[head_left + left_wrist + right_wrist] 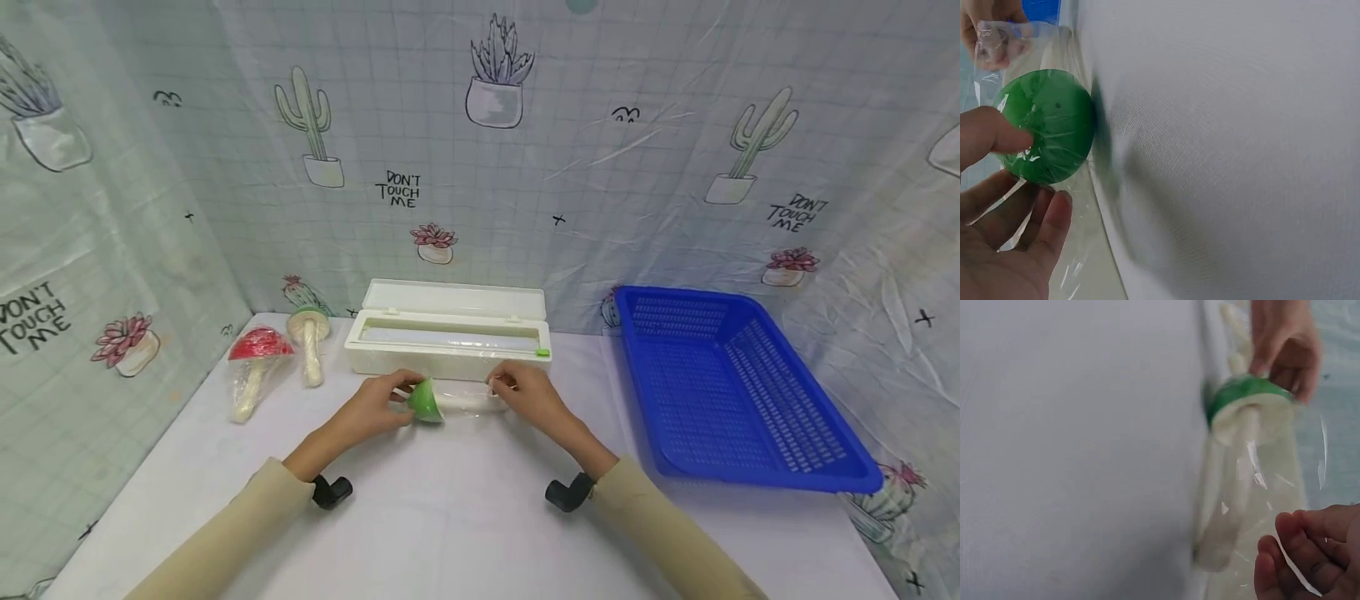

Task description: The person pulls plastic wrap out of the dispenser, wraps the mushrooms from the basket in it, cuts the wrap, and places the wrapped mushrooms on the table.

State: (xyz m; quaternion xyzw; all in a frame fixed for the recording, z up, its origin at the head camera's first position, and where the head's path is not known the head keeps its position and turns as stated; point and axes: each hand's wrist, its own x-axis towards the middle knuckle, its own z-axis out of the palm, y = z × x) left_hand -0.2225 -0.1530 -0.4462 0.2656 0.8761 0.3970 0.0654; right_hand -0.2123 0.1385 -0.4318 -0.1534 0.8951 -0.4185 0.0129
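Observation:
A mushroom with a green cap (425, 403) and a whitish stem (1225, 519) lies on its side in front of a white film dispenser box (416, 362). My left hand (372, 406) holds the cap, its thumb pressing the top and its fingers against the edge. Clear plastic film (997, 40) covers the cap and stretches along the stem. Near the stem's end my right hand (531, 398) pinches the film between thumb and index finger; the other fingers are curled, as the right wrist view shows.
To the left lie a red-capped mushroom (261, 343) in clear film and a pale-capped mushroom (312, 354). The dispenser's lid (457, 298) stands raised at the back, with a film roll (450, 337) inside. A blue basket (750, 479) occupies the right side of the white table (450, 533).

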